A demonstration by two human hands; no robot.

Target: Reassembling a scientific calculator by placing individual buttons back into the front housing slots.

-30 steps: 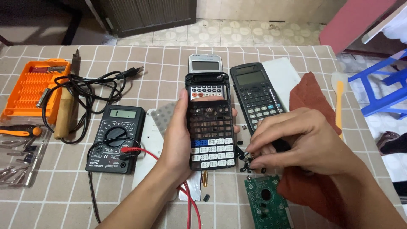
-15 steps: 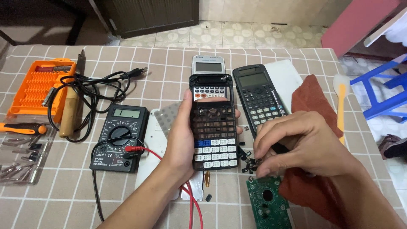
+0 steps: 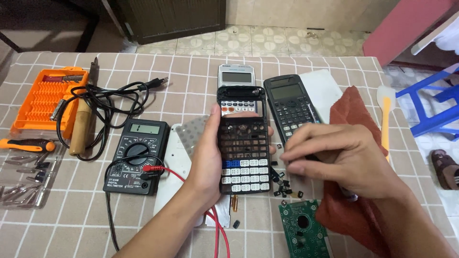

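My left hand [image 3: 204,157] holds a black calculator front shell [image 3: 243,143] upright over the table, its key holes mostly bare with rows of white keys near the bottom. My right hand [image 3: 339,160] hovers just right of the shell, fingers pinched together above a scatter of small black key caps [image 3: 286,187]; whether a key sits between the fingertips is hidden. A green circuit board [image 3: 303,229] lies below the key caps. A whole black calculator [image 3: 289,107] lies to the right and a grey calculator [image 3: 235,76] lies behind the shell.
A black multimeter [image 3: 136,155] with red and black leads lies left of my left hand. Further left are a wooden-handled soldering iron [image 3: 82,129] with a coiled cord, an orange screwdriver bit case [image 3: 45,100] and loose bits. A red cloth [image 3: 354,114] lies right; a blue stool [image 3: 437,105] stands off the table.
My right hand has lifted slightly from the key caps and shifted toward the shell. The left hand keeps the shell steady.
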